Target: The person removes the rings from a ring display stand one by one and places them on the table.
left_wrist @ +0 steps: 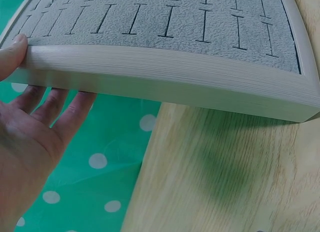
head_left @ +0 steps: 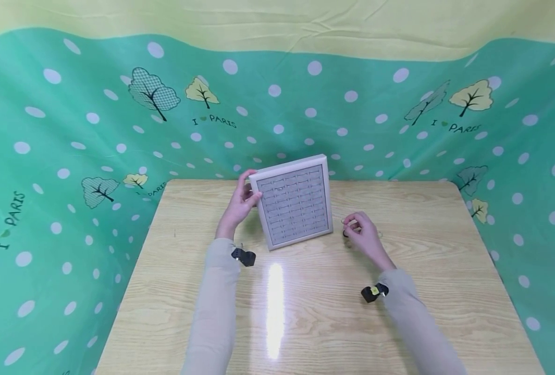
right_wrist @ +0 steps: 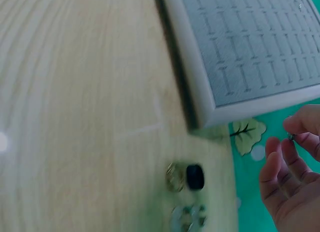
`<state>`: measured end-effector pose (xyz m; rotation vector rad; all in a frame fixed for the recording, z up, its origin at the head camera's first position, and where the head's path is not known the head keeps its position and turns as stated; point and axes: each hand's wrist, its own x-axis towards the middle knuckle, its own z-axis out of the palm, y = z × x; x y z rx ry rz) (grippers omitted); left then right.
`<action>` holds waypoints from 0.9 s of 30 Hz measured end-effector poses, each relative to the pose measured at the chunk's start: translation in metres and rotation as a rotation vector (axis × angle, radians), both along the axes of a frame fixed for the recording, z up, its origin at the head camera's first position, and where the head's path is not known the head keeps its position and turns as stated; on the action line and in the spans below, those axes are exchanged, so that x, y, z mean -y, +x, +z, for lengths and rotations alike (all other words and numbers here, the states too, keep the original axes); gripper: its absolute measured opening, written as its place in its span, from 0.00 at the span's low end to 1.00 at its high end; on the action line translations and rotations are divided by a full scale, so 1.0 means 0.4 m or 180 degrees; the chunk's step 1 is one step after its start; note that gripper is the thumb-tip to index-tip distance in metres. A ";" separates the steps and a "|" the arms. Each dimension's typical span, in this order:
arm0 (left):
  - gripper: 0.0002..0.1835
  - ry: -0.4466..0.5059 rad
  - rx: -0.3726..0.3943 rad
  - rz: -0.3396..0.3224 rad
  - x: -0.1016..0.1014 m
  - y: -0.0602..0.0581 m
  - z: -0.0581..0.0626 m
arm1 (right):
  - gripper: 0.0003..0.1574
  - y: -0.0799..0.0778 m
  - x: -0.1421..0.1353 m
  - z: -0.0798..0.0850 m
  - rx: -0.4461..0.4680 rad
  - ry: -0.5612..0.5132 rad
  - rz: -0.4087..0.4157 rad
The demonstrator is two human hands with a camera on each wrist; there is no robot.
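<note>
A grey ring display tray [head_left: 296, 205] with a pale frame and rows of slots stands tilted on the table. My left hand [head_left: 237, 208] grips its upper left corner, thumb on the front and fingers behind, as the left wrist view [left_wrist: 30, 122] also shows. My right hand [head_left: 362, 237], right of the tray, pinches a small ring [right_wrist: 291, 136] between thumb and fingertips. One small shiny piece [head_left: 279, 188] sits in an upper left slot. Below the right hand, a gold ring [right_wrist: 175, 177], a black ring [right_wrist: 195, 176] and some silvery rings [right_wrist: 188, 218] lie on the table.
The wooden table [head_left: 174, 307] reaches back to a green dotted curtain [head_left: 277, 109] with tree prints, which also hangs at both sides. Light glares off the tabletop in front of the tray. Each wrist carries a small black camera.
</note>
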<state>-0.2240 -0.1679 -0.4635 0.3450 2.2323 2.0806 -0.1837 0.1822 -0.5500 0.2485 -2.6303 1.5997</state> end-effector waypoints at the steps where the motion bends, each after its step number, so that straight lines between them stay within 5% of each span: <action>1: 0.32 -0.0003 -0.0002 -0.0011 -0.001 0.001 0.001 | 0.04 0.004 -0.008 -0.005 0.0012 0.0024 0.0001; 10: 0.32 0.0002 -0.0047 0.0006 0.003 0.000 0.003 | 0.08 0.032 -0.069 -0.053 0.0089 0.0176 0.0010; 19: 0.34 0.0071 -0.0035 0.0026 0.017 -0.036 -0.065 | 0.06 0.066 -0.108 -0.094 0.0073 0.0335 -0.0135; 27: 0.34 0.0019 -0.0016 0.0068 0.011 -0.037 -0.069 | 0.06 0.094 -0.141 -0.120 0.0059 0.0439 -0.0200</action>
